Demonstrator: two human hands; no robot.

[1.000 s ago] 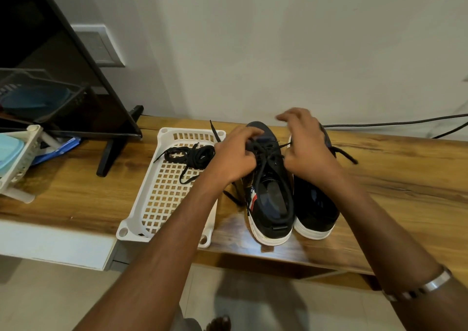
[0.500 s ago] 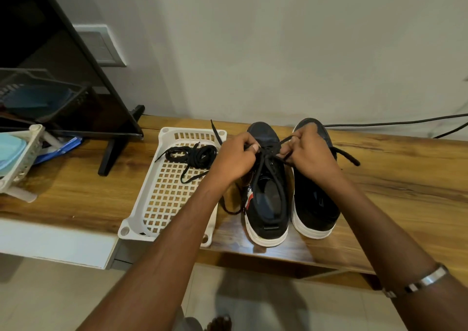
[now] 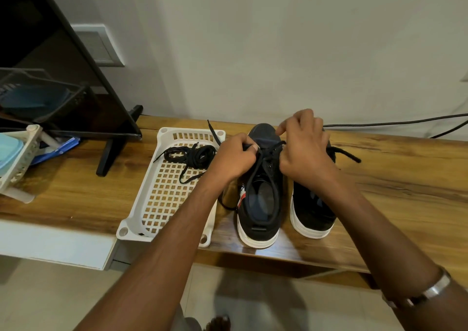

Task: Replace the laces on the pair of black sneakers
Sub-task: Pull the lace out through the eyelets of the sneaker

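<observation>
Sneakers: two black shoes with white soles stand side by side on the wooden table (image 3: 405, 178), heels toward the person, toes toward the wall.
Left sneaker (image 3: 260, 204): just beside the white basket; its lace (image 3: 253, 178) runs in two strands from the eyelets near the toe back along the opening, and a loop hangs off its left side onto the table.
Right sneaker (image 3: 311, 211): touching or nearly touching the left one; its front half is hidden under the right hand. A frayed black lace end (image 3: 347, 153) sticks out to its right on the table.
Left hand (image 3: 235, 161): over the front of the left sneaker, fingers curled, thumb and forefinger pinching the lace near the top eyelets.
Right hand (image 3: 304, 148): above the gap between the two toes, fingers bent; forefinger and thumb reach toward the left sneaker's toe. It seems to pinch the lace there, but the contact is hidden.
Basket (image 3: 141, 204): white, slotted, left of the sneakers; a bundled black lace (image 3: 192, 153) lies at its far end, and another lace end crosses its far right corner.
Wrist: a metal bracelet (image 3: 430, 290) on the right arm.
Left side: a dark screen on a stand (image 3: 111, 153) and a white rack (image 3: 20, 163) on the table.
Back: a black cable (image 3: 392, 121) along the wall.
</observation>
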